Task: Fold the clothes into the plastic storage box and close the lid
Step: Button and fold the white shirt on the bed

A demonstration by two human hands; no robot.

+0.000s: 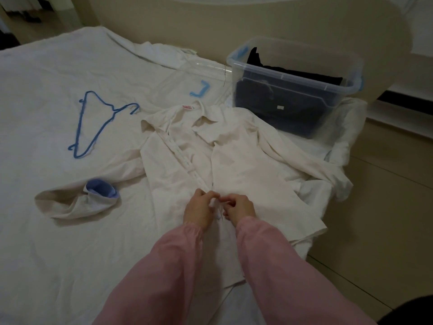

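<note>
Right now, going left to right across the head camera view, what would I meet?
Blue hanger, left hand, right hand, plastic storage box. Both hands pinch the front of the white shirt, which spans the middle.

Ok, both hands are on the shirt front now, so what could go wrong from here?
1. One sleeve of the shirt drapes over the edge of the bed. With the left hand and right hand only pinching the front, its weight may drag the shirt askew.
2. Dark clothes poke above the rim of the box at the back, so it may not close once the shirt goes in.
</note>
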